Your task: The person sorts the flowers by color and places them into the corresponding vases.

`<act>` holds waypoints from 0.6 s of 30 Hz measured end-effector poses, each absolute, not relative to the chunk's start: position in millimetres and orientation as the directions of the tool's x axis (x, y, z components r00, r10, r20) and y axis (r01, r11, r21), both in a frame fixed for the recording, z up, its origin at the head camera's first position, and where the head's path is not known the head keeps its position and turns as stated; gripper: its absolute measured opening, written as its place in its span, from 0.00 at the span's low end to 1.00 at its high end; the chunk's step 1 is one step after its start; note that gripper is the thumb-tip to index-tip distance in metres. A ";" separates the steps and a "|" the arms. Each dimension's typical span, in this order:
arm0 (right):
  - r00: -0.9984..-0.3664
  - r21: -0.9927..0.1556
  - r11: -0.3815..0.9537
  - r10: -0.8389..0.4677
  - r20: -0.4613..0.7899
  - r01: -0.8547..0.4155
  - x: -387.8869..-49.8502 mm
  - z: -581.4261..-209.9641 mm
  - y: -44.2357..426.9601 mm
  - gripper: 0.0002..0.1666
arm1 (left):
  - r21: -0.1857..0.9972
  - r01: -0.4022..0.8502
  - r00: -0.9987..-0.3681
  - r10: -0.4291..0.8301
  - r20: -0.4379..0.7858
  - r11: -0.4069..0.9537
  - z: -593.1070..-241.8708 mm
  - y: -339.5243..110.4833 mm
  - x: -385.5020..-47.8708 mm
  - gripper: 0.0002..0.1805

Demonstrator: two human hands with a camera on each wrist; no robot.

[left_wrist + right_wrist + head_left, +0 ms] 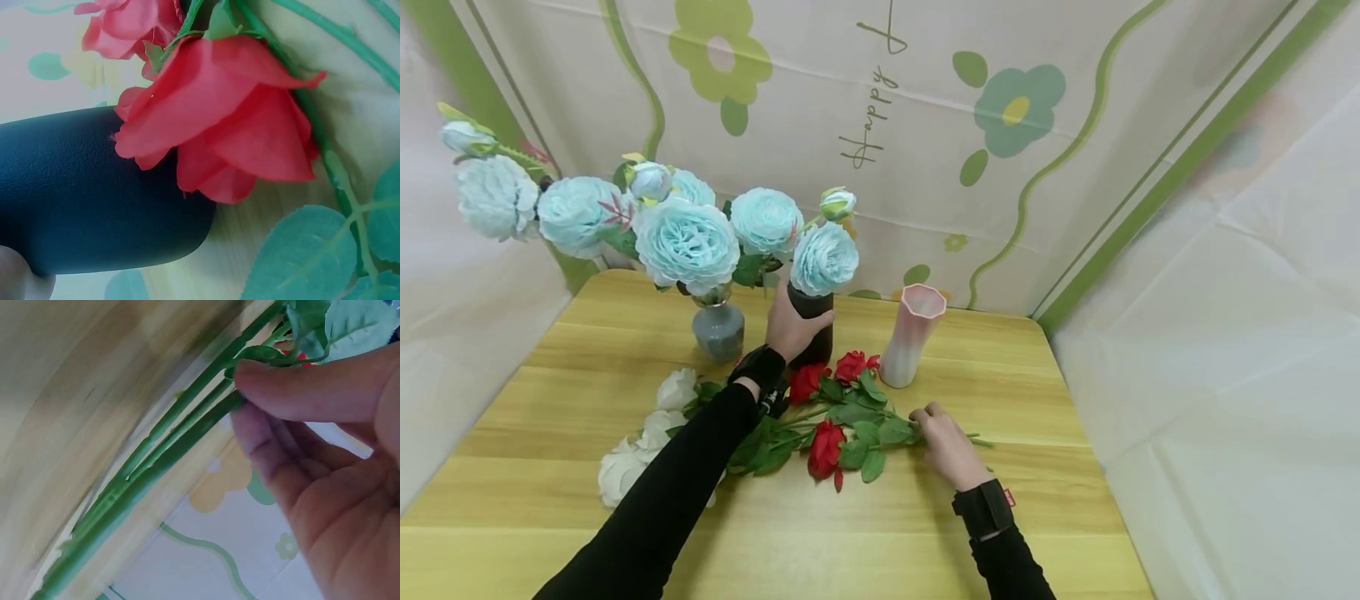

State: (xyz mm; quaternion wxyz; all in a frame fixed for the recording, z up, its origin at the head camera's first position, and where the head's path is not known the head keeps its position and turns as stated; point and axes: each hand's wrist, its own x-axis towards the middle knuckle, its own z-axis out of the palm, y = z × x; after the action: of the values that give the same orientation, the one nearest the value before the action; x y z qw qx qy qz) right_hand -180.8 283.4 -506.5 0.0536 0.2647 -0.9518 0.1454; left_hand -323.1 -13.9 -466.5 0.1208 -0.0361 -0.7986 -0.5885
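My left hand (790, 327) grips a black vase (817, 350) at the back of the table, its thumb across the front. A pale blue flower (824, 260) shows right above the vase's rim; whether its stem goes inside is hidden. Red roses (826, 448) lie on the table in front, one bloom (219, 112) overlapping the vase's lower end in the left wrist view. Lower right, my right hand (951, 450) pinches a green rose stem (140, 483) between thumb and fingers, near the leaves. Other stems run alongside it.
A pink-and-white vase (913, 337) stands right of the black one. To the left, a grey vase (719, 332) holds several large blue flowers (688, 244). White flowers (623, 471) lie under my left forearm. A printed curtain (865, 200) hangs behind the table (1037, 517).
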 end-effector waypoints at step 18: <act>-0.843 -0.295 0.797 -0.449 0.296 -0.528 -176.2 -506.2 282.8 0.31 | 0.933 0.204 -0.968 -0.082 0.237 0.296 -467.5 -13.1 -323.9 0.54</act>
State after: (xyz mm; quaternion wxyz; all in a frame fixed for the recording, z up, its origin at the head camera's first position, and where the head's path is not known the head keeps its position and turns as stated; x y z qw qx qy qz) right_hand -176.2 282.8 -506.2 0.1061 0.2592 -0.9418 0.1859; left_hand -323.9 -13.1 -467.5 0.1207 -0.0381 -0.7959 -0.5921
